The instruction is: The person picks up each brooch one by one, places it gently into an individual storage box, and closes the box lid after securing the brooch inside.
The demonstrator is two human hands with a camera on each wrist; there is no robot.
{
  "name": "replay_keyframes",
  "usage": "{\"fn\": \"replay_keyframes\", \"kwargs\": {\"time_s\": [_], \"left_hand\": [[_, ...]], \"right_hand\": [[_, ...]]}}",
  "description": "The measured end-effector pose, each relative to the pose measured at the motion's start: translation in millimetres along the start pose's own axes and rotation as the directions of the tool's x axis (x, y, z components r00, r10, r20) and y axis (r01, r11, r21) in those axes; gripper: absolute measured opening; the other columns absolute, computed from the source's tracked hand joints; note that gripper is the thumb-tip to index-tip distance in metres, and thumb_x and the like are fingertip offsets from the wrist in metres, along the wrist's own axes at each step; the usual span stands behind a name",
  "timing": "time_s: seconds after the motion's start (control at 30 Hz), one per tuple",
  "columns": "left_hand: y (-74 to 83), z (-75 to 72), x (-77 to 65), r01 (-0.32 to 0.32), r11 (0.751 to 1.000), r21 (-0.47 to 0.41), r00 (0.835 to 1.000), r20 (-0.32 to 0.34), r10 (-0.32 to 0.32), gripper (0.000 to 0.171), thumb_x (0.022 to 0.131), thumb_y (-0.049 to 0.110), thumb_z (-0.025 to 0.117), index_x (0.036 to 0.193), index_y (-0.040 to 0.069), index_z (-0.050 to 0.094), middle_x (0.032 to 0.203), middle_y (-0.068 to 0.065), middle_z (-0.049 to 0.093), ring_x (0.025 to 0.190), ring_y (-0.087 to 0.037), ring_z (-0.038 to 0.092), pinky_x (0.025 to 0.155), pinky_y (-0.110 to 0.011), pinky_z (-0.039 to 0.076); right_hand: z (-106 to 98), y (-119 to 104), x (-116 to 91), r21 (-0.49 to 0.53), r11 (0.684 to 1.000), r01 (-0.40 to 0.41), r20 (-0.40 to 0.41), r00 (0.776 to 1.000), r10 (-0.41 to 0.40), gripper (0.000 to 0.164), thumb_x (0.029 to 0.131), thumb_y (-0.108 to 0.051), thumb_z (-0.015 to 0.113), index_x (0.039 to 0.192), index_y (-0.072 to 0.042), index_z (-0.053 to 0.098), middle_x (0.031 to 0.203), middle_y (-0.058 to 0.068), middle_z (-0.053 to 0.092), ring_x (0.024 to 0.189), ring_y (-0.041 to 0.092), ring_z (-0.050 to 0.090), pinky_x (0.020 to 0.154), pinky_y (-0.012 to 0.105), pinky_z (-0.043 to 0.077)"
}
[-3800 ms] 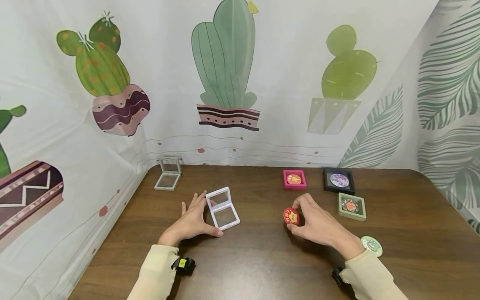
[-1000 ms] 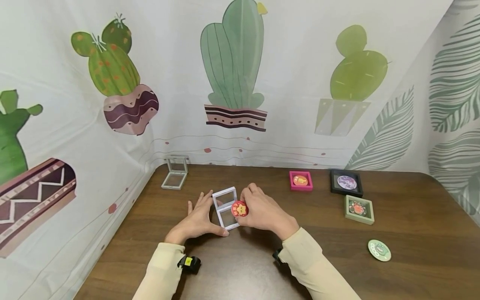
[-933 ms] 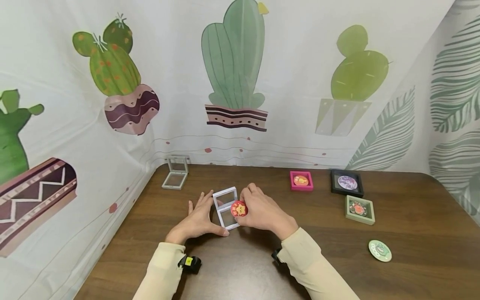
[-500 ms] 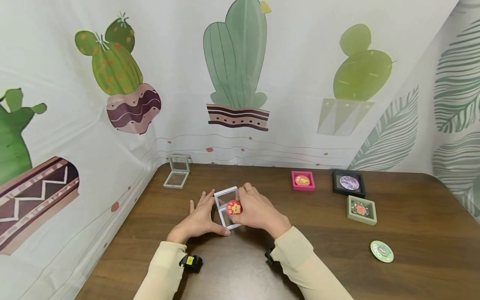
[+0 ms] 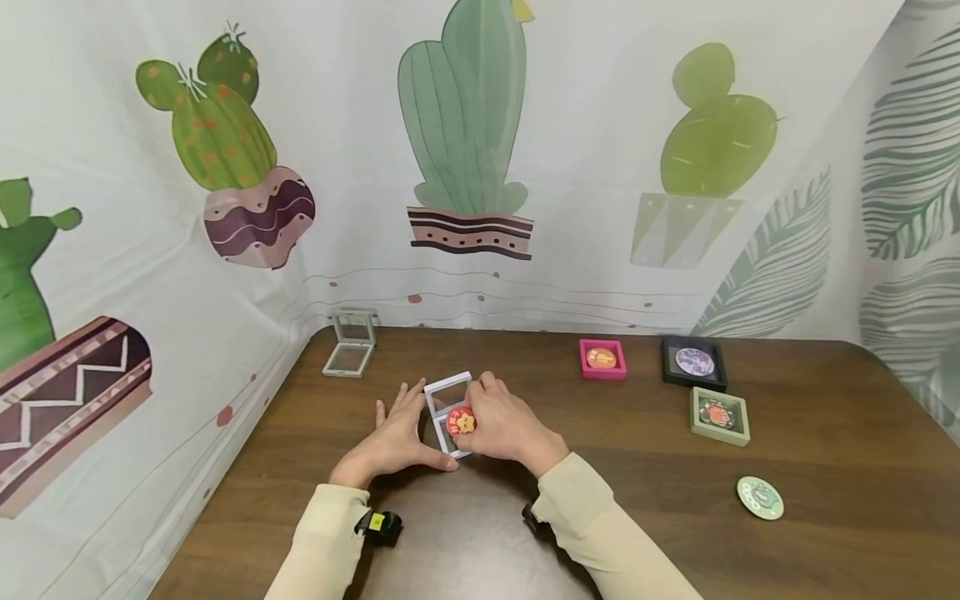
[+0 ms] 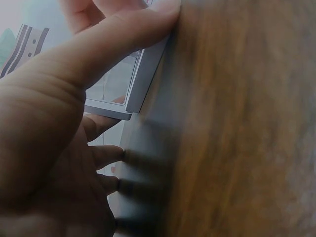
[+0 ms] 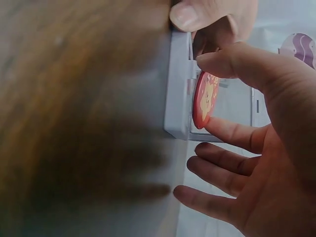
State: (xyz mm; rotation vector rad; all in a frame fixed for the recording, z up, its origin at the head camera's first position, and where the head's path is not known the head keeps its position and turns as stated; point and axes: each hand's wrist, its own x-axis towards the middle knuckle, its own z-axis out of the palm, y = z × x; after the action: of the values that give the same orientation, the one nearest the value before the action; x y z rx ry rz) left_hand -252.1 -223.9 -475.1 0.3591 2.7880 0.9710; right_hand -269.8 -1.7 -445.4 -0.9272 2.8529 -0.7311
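My right hand (image 5: 504, 421) pinches a round red badge (image 5: 461, 421) with a yellow star figure, between thumb and index finger. The badge is over the near half of an opened white display frame (image 5: 448, 386); in the right wrist view the badge (image 7: 205, 100) is tilted against the clear window. My left hand (image 5: 393, 442) holds the frame from the left, its thumb at the near corner and fingers along the left side. In the left wrist view the thumb rests on the rim of the frame (image 6: 146, 74), while the badge is out of sight.
A grey opened frame (image 5: 351, 346) stands at the back left. At the right are a pink frame (image 5: 602, 359), a black frame (image 5: 693, 362) and a green frame (image 5: 720, 415), each with a badge inside. A loose green badge (image 5: 761, 497) lies nearer on the table (image 5: 637, 500).
My right hand has carried the red badge leftward from the right of the white frame to over its near half. The left hand has stayed at the frame.
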Motion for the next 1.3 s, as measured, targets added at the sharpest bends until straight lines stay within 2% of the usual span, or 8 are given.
{"fn": "replay_keyframes", "kwargs": {"time_s": [0.33, 0.63, 0.97, 1.3], "left_hand": [[0.4, -0.3, -0.7, -0.008, 1.0, -0.001, 1.0, -0.002, 0.008, 0.111, 0.067, 0.046, 0.099, 0.152, -0.001, 0.047, 0.173, -0.027, 0.017, 0.159, -0.049, -0.001, 0.116, -0.078, -0.012], [-0.7, 0.1, -0.2, -0.013, 1.0, -0.006, 1.0, -0.006, 0.013, 0.122, 0.066, 0.047, 0.099, 0.16, -0.003, 0.038, 0.172, -0.028, 0.017, 0.159, -0.049, -0.001, 0.116, -0.078, -0.012], [-0.2, -0.6, 0.3, -0.004, 1.0, -0.004, 1.0, -0.004, 0.004, 0.124, 0.067, 0.047, 0.099, 0.161, -0.004, 0.035, 0.173, -0.027, 0.016, 0.16, -0.048, -0.002, 0.116, -0.077, -0.012], [1.3, -1.4, -0.9, 0.0, 1.0, -0.012, 1.0, 0.001, 0.0, 0.123, 0.068, 0.046, 0.099, 0.161, -0.003, 0.035, 0.173, -0.027, 0.016, 0.16, -0.048, -0.002, 0.116, -0.077, -0.012]], "right_hand": [[5.7, 2.6, 0.4, 0.014, 1.0, 0.0, 0.003, 1.0, 0.0, 0.044, 0.082, -0.03, 0.086, 0.108, -0.005, 0.062, 0.102, 0.004, 0.049, 0.091, 0.019, 0.05, 0.076, 0.03, 0.05], [5.4, 3.6, -0.5, 0.021, 1.0, -0.01, 0.013, 1.0, 0.01, 0.042, 0.084, -0.034, 0.085, 0.103, -0.005, 0.061, 0.101, 0.005, 0.048, 0.092, 0.02, 0.05, 0.077, 0.033, 0.05], [6.4, 6.9, -1.8, 0.063, 0.998, -0.001, 0.033, 0.999, -0.001, 0.043, 0.09, -0.036, 0.087, 0.105, -0.006, 0.061, 0.103, 0.004, 0.047, 0.095, 0.02, 0.049, 0.079, 0.033, 0.05], [5.4, 7.5, -3.0, 0.111, 0.994, 0.018, 0.039, 0.999, -0.023, 0.041, 0.09, -0.033, 0.088, 0.104, -0.006, 0.061, 0.102, 0.003, 0.047, 0.096, 0.021, 0.047, 0.082, 0.034, 0.049]]}}
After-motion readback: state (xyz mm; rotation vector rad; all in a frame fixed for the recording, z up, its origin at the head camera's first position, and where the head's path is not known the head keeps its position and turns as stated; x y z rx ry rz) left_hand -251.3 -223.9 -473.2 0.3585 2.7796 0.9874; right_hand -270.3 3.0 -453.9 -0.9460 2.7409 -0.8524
